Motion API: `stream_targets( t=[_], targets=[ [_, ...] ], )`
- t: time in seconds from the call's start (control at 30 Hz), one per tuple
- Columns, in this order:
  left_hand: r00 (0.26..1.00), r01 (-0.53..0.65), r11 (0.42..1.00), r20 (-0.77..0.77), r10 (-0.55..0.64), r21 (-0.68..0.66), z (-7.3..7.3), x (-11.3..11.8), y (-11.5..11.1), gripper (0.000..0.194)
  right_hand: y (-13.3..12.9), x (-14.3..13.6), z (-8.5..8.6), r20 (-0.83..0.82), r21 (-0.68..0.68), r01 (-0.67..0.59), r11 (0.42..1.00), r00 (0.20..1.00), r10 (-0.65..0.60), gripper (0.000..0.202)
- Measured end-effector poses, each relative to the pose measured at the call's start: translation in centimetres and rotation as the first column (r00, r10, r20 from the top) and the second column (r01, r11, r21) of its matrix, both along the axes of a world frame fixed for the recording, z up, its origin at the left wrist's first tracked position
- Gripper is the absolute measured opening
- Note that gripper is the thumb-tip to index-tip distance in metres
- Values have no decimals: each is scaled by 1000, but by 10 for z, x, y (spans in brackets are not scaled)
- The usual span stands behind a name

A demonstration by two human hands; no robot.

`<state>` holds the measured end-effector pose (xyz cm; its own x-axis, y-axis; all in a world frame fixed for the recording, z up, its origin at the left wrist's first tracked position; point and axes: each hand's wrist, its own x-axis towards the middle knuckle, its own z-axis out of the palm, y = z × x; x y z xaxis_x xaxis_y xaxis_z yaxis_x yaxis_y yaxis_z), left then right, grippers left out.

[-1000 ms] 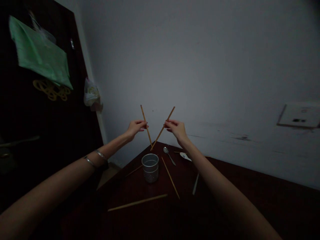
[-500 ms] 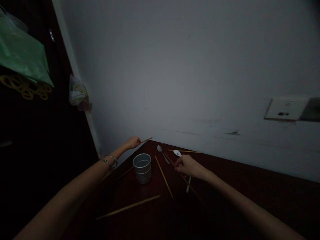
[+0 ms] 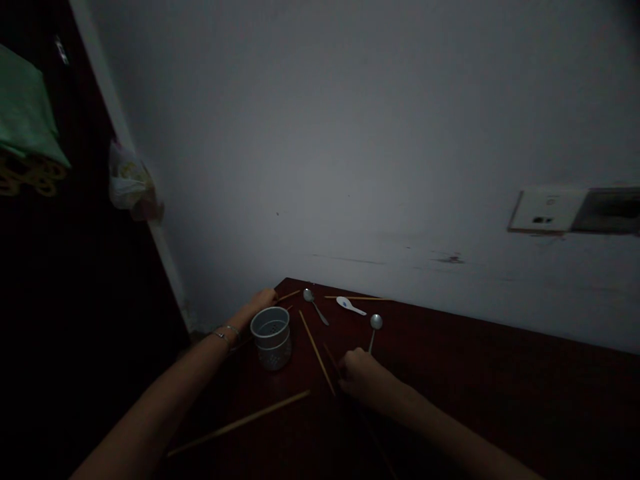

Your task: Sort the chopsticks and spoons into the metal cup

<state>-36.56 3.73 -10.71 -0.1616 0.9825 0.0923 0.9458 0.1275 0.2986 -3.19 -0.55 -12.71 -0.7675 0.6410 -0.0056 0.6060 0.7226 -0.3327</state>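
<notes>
Behind the grey metal utensil holder [image 3: 274, 347], my left hand [image 3: 263, 300] is closed on a light wooden chopstick [image 3: 289, 295] that points right, low over the table's far corner. My right hand [image 3: 363, 377] grips a dark chopstick [image 3: 329, 355] low over the table; its far end fades into shadow. A metal spoon [image 3: 376, 322] lies just beyond my right hand. Another metal spoon [image 3: 316, 308] and a white soup spoon [image 3: 350, 306] rest near the wall. Between my hands lies a chopstick [image 3: 316, 350], and a further chopstick [image 3: 240, 422] lies in front of the holder.
Along the wall lies one more chopstick [image 3: 375, 299] on the dark red table [image 3: 475, 373]. The pale wall [image 3: 350, 167] bounds the table's back and carries a socket plate [image 3: 547, 210]. At left hang a plastic bag [image 3: 131, 180] and a green cloth [image 3: 27, 110].
My left hand has lowered its chopstick toward the table. My right hand has moved nearer me with the dark chopstick, uncovering the white spoon's handle and a metal spoon. The view has shifted slightly right.
</notes>
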Motion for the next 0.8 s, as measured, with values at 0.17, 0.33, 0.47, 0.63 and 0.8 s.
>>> stream_targets(
  t=[0.17,0.33,0.47,0.63,0.8],
  targets=[
    [993,-75,997,-91,76,10,-4,3,2,16,-2,0,-6,-6,13,2,1000,1000,-2,20],
    [992,-112,994,-66,112,-3,-7,1,9,14,0,-1,-10,-37,-8,17,1000,999,-18,18],
    [990,-139,990,16,140,-20,-8,-3,8,14,-3,0,-7,-70,-73,35,997,997,-40,17],
    [981,-168,985,96,170,-29,-3,-9,-6,20,-8,4,0,-165,-195,-4,981,986,-29,34],
    [972,-161,984,161,171,-73,1,-10,-26,20,-9,3,-4,-200,-279,43,959,974,-102,62]
  ],
)
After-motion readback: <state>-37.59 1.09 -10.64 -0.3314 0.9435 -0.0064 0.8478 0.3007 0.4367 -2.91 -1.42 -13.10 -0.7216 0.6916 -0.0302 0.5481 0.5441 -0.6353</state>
